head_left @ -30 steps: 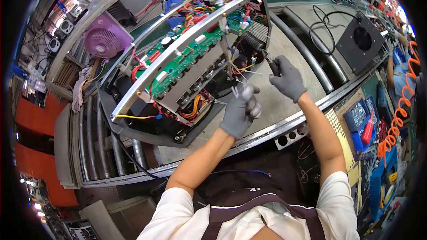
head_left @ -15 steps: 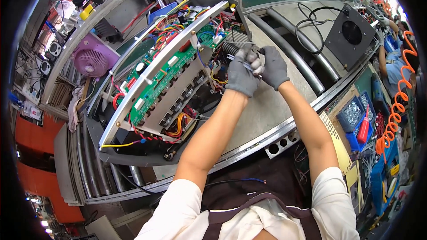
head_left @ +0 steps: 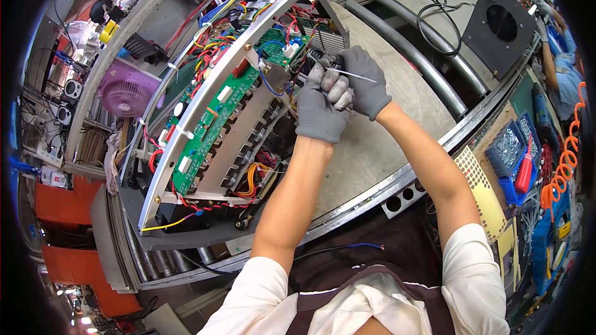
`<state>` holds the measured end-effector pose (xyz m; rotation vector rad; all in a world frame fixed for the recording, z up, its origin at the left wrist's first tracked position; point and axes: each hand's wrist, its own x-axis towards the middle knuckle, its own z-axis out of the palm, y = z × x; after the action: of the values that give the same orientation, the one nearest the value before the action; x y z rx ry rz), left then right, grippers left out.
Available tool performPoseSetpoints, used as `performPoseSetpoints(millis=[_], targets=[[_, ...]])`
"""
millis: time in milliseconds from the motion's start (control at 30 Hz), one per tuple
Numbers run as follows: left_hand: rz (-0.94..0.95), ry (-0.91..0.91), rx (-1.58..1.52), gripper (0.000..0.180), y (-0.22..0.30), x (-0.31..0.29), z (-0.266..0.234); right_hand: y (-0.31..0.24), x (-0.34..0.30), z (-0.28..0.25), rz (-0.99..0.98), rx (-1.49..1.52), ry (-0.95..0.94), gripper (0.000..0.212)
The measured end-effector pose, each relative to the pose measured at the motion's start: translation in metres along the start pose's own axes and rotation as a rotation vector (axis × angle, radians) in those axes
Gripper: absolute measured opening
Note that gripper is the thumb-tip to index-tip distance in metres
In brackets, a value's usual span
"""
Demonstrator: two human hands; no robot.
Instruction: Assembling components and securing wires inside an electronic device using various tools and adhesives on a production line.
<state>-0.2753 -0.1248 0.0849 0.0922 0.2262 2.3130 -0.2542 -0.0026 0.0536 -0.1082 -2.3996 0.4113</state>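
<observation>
An open metal chassis (head_left: 217,108) with green circuit boards (head_left: 214,121) and bundles of coloured wires sits on the line before me. Both my hands wear grey gloves and work at its right end, beside wiring and a finned metal part (head_left: 329,40). My left hand (head_left: 323,102) is closed, fingers curled at a thin white cable tie (head_left: 357,75). The tie's free end points right, across the back of my right hand (head_left: 367,80). That hand bends in close against the left; its fingertips are mostly hidden, and what they grip cannot be made out.
Metal rollers (head_left: 406,56) run to the right of the work surface (head_left: 379,155). Beyond lies a black panel with a round opening (head_left: 500,25) and a cable. At right are blue screw bins (head_left: 506,149), a red-handled tool (head_left: 524,170) and an orange coiled hose (head_left: 565,174). A purple fan (head_left: 124,96) stands left.
My right hand has turned and moved in against the left one. The cable tie's tail now shows plainly across it. The whole view has shifted slightly.
</observation>
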Motion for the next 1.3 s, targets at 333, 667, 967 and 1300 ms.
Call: performPoseSetpoints(millis=[333,667,967,1300], targets=[[-0.057,-0.061,-0.02,0.024,0.001,-0.006,-0.002,-0.004,-0.005,-0.001,-0.102,-0.019,0.09,0.034],[-0.055,0.047,-0.018,0.022,-0.006,-0.006,0.006,-0.005,-0.011,0.017,0.218,0.478,-0.172,0.033],[-0.086,0.158,0.102,0.025,-0.029,-0.045,-0.03,0.006,-0.028,-0.009,0.348,0.361,-0.157,0.035],[0.086,0.471,0.348,0.036,-0.054,-0.067,-0.107,0.028,-0.046,-0.033,-0.2,-0.425,-0.372,0.045]])
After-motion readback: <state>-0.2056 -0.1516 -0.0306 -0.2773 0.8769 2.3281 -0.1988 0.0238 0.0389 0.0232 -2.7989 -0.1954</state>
